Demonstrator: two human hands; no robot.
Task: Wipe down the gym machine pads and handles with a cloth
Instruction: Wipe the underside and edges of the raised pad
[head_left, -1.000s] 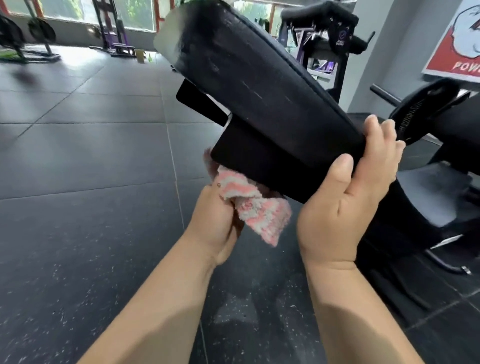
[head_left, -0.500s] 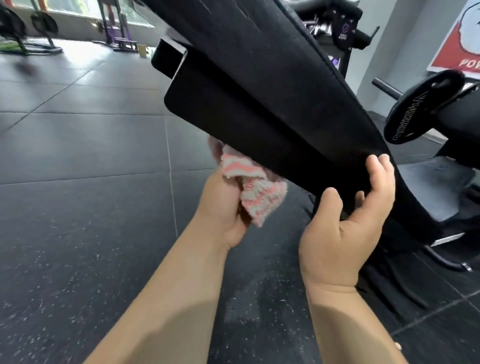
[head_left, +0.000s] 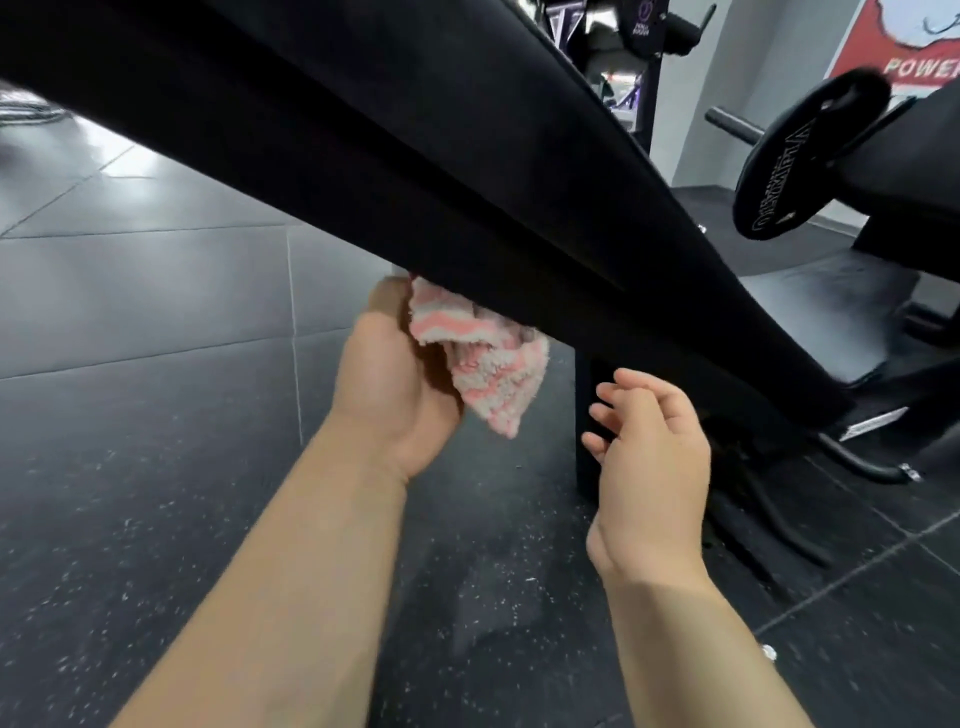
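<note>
A long black machine pad slants across the upper view from top left down to the right. My left hand is shut on a pink and white striped cloth, which it presses up against the pad's underside edge. My right hand hangs just below the pad, fingers apart and loosely curled, touching nothing. Part of the cloth is hidden behind the pad's edge.
A black support post stands under the pad beside my right hand. A black weight plate on a bar and a seat pad are at the right. Dark speckled rubber floor tiles stretch to the left.
My right hand has let go of the pad's lower edge and dropped below it. The pad now fills more of the view. My left hand with the cloth stayed under the pad.
</note>
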